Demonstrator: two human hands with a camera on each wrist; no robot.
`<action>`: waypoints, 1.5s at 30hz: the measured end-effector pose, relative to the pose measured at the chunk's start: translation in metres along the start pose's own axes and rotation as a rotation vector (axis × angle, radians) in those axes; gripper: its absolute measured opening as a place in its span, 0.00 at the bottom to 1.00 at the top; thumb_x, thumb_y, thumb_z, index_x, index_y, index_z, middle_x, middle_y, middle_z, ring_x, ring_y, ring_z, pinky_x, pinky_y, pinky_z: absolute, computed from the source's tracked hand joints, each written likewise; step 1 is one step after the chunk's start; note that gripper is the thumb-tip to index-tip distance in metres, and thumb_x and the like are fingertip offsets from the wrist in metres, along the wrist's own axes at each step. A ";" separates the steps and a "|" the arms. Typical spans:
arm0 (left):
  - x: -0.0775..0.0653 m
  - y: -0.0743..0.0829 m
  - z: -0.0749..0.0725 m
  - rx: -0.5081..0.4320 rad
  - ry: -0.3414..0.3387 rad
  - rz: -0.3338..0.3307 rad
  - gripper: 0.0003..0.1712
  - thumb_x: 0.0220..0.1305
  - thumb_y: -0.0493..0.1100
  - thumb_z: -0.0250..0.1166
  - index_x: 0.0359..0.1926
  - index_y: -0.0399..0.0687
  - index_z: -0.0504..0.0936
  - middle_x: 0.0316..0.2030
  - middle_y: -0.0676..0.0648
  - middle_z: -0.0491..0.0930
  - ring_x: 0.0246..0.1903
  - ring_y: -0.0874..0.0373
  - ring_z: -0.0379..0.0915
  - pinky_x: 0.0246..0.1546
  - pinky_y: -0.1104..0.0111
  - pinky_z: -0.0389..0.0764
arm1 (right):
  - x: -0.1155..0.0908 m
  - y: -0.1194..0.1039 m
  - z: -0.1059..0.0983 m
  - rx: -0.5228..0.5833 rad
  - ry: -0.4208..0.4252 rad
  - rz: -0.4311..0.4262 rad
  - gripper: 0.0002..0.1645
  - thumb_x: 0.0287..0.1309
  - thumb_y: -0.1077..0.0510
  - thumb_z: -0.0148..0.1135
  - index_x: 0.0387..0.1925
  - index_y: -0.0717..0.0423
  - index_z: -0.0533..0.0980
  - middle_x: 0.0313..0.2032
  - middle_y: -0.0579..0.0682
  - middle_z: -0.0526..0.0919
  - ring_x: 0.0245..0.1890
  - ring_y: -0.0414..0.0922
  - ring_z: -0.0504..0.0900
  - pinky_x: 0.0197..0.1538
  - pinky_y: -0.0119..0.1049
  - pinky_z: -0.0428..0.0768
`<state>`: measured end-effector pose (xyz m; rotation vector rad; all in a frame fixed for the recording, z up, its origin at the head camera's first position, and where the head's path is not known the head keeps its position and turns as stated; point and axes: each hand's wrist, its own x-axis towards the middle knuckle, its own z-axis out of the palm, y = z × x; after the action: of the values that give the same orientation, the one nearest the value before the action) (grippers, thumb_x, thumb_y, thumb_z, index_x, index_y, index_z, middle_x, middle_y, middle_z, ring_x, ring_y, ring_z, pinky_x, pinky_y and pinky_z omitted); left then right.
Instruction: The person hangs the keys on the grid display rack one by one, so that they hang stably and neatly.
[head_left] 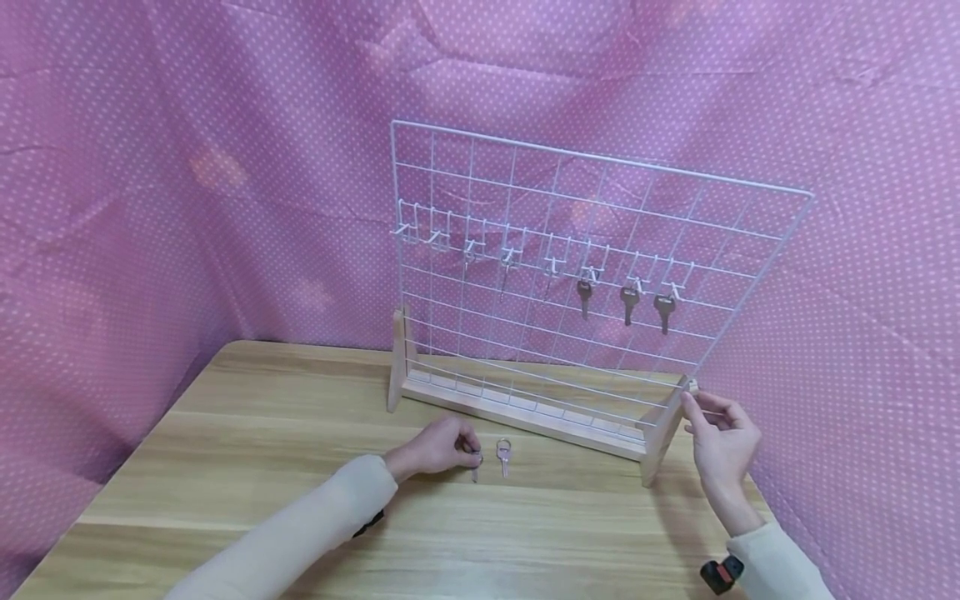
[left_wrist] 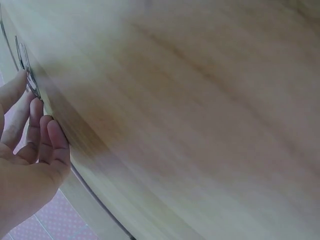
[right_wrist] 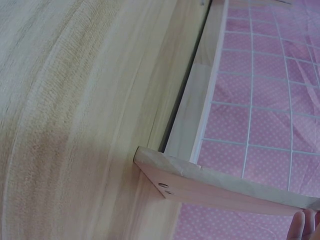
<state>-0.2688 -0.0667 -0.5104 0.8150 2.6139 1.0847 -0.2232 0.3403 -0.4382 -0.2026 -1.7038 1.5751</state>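
Observation:
My left hand [head_left: 442,446] is low over the table and pinches a small key with a ring [head_left: 476,467] between thumb and fingers. In the left wrist view, the ring and key [left_wrist: 29,75] show at the fingertips, close to the wood. A second key with a ring [head_left: 504,457] lies flat just to the right. My right hand [head_left: 723,442] holds the upper end of the rack's right wooden support [head_left: 663,429], thumb on the near side. Only a few right fingertips [right_wrist: 297,225] appear in the right wrist view, at the support's end.
A white wire grid rack [head_left: 600,158] leans back in its wooden base [head_left: 525,419]. Across it runs a row of white hooks, with several keys [head_left: 629,304] hanging from those at the middle and right. Pink dotted cloth [head_left: 225,167] surrounds the wooden table [head_left: 300,392].

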 end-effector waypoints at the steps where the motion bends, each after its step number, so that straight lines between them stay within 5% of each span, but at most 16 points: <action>1: 0.000 0.000 0.000 0.000 -0.002 0.000 0.07 0.62 0.39 0.77 0.39 0.45 0.89 0.36 0.51 0.89 0.37 0.64 0.81 0.45 0.71 0.85 | 0.000 0.000 0.000 -0.004 0.000 0.000 0.07 0.58 0.69 0.75 0.37 0.62 0.85 0.30 0.34 0.88 0.23 0.29 0.84 0.26 0.21 0.84; 33: 0.001 -0.002 0.002 0.102 0.057 0.046 0.03 0.68 0.40 0.72 0.35 0.49 0.90 0.33 0.55 0.89 0.34 0.68 0.79 0.42 0.71 0.84 | 0.002 0.000 -0.001 -0.020 -0.009 0.029 0.08 0.59 0.68 0.75 0.39 0.62 0.84 0.30 0.33 0.87 0.24 0.29 0.84 0.27 0.21 0.84; 45: -0.002 0.004 -0.002 0.003 0.064 0.013 0.03 0.69 0.38 0.69 0.36 0.49 0.88 0.32 0.54 0.87 0.32 0.66 0.76 0.35 0.75 0.80 | 0.001 -0.002 -0.001 0.000 -0.011 0.026 0.09 0.58 0.68 0.76 0.39 0.67 0.83 0.30 0.34 0.87 0.24 0.29 0.83 0.26 0.21 0.84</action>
<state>-0.2663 -0.0670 -0.5062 0.8114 2.6673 1.1288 -0.2227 0.3410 -0.4364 -0.2165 -1.7162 1.5979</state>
